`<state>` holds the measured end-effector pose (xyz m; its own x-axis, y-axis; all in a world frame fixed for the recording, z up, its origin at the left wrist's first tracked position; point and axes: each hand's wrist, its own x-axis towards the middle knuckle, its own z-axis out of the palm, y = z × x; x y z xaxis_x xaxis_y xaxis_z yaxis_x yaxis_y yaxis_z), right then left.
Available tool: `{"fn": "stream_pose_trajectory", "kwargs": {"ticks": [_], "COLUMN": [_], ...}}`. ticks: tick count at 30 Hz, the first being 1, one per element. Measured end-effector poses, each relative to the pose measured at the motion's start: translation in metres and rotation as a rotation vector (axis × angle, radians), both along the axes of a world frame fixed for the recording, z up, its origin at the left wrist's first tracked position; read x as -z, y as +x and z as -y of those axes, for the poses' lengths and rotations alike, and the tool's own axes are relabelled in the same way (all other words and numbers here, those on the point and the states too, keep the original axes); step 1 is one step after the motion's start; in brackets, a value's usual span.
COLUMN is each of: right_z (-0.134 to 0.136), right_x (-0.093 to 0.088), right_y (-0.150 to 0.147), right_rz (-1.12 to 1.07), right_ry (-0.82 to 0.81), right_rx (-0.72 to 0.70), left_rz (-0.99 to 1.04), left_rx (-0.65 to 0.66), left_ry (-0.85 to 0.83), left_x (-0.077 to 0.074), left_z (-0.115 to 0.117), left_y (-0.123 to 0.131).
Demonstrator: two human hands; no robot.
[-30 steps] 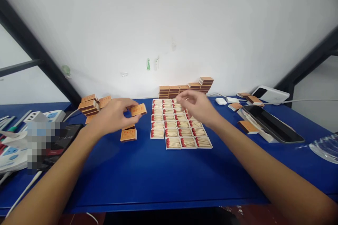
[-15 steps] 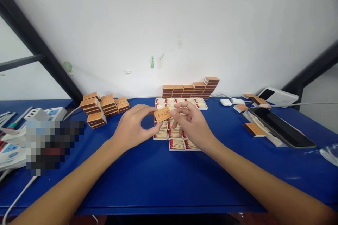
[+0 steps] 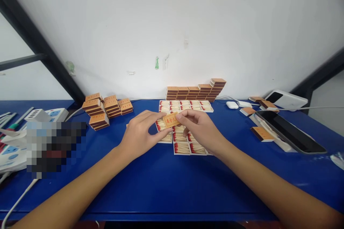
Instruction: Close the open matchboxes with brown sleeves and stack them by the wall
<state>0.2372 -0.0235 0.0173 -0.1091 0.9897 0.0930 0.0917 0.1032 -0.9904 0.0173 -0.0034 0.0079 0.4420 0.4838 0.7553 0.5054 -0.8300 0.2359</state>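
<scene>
A matchbox [image 3: 171, 120] with an orange-brown face and red characters is held up between both hands. My left hand [image 3: 143, 127] pinches its left end between thumb and fingers. The thumb and fingers of my right hand [image 3: 200, 128] are closed on its right end. Beneath and behind the hands lie rows of open matchbox trays [image 3: 182, 148] filled with red-headed matches, partly hidden by the hands. Behind them, along the wall, stand stacked matchboxes [image 3: 188, 93], rising in a step to the right.
More matchbox stacks [image 3: 110, 105] stand at the back left. On the left are power strips [image 3: 57, 115] with cables and a blurred-out dark object [image 3: 53, 150]. To the right lie loose matchboxes [image 3: 262, 134], a phone [image 3: 290, 130], a power bank [image 3: 287, 99] and a white earbud case [image 3: 232, 105].
Both hands and the matchbox have shifted slightly to the right and a little down in view. The background has also slid slightly right. Both hands still hold the matchbox.
</scene>
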Motion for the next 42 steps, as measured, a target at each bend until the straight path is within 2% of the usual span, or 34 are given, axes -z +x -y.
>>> {"fn": "stream_pose_trajectory", "kwargs": {"ticks": [4,8,13,17,23,33,38,42], "right_z": [-0.009,-0.022,-0.05,-0.067,-0.073,-0.083,-0.091,-0.106], "right_x": [-0.002,-0.006,-0.002,0.005,0.011,0.011,0.005,-0.008], "right_y": [0.01,0.024,0.057,0.078,0.087,0.107,0.117,0.118], "right_rz": [0.016,-0.006,0.0,0.059,0.092,0.072,0.121,0.167], "right_ry": [0.004,0.065,0.155,0.16,0.172,0.187,0.232,0.27], "right_rx": [0.047,0.176,0.456,0.59,0.627,0.688,0.645,0.564], "left_rz": [-0.056,-0.062,-0.318,-0.468,-0.498,-0.522,-0.533,-0.5], "left_rx": [-0.033,-0.073,0.171,0.196,0.203,0.141,0.123,0.123], "left_ry": [-0.014,-0.079,-0.34,-0.441,-0.46,-0.359,-0.274,-0.175], "left_x": [0.003,-0.007,-0.024,-0.022,-0.012,-0.011,-0.01,-0.01], "left_z": [-0.004,-0.006,-0.001,0.005,0.008,0.006,0.008,0.008], "left_y": [-0.004,-0.011,-0.019,-0.015,-0.011,-0.012,-0.011,-0.011]}}
